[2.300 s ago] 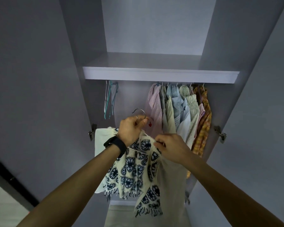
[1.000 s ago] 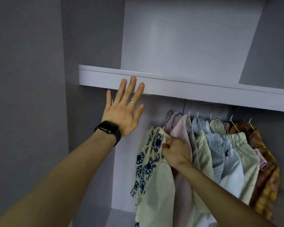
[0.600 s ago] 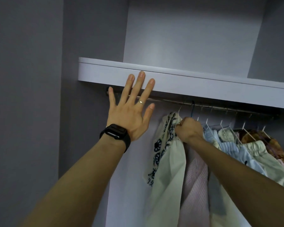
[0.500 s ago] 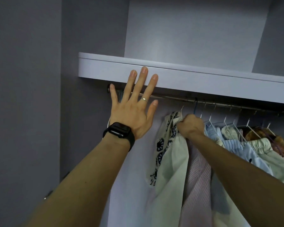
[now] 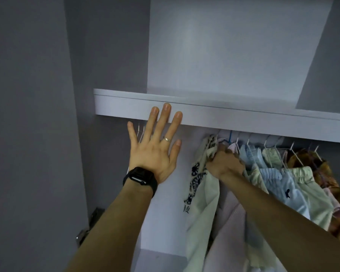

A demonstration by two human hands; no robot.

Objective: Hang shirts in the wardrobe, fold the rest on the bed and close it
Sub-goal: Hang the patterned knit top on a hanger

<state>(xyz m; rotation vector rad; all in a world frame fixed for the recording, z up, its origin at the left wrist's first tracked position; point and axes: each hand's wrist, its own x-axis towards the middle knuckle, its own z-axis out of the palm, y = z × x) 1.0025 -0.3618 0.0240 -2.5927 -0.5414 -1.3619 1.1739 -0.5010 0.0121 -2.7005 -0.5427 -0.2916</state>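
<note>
A cream shirt with a navy flower print (image 5: 201, 185) hangs at the left end of a row of shirts, just under the wardrobe shelf (image 5: 243, 118). My right hand (image 5: 224, 163) grips its top near the collar; the hanger hook above is mostly hidden. Right of it hang a pink striped shirt (image 5: 232, 228), pale blue and cream shirts (image 5: 283, 185) and an orange patterned one (image 5: 322, 169). My left hand (image 5: 155, 146) is raised with fingers spread and straight, its fingertips over the shelf's front edge; it holds nothing.
Empty hangers (image 5: 140, 132) show behind my left hand's fingers. The grey wardrobe side wall (image 5: 81, 134) stands at the left, with a door hinge (image 5: 86, 228) low down. The rail is hidden behind the shelf edge.
The view has dipped, so the shelf edge now hides the rail. My right hand still grips the printed shirt's top by the other shirts. My left hand stays spread at the shelf.
</note>
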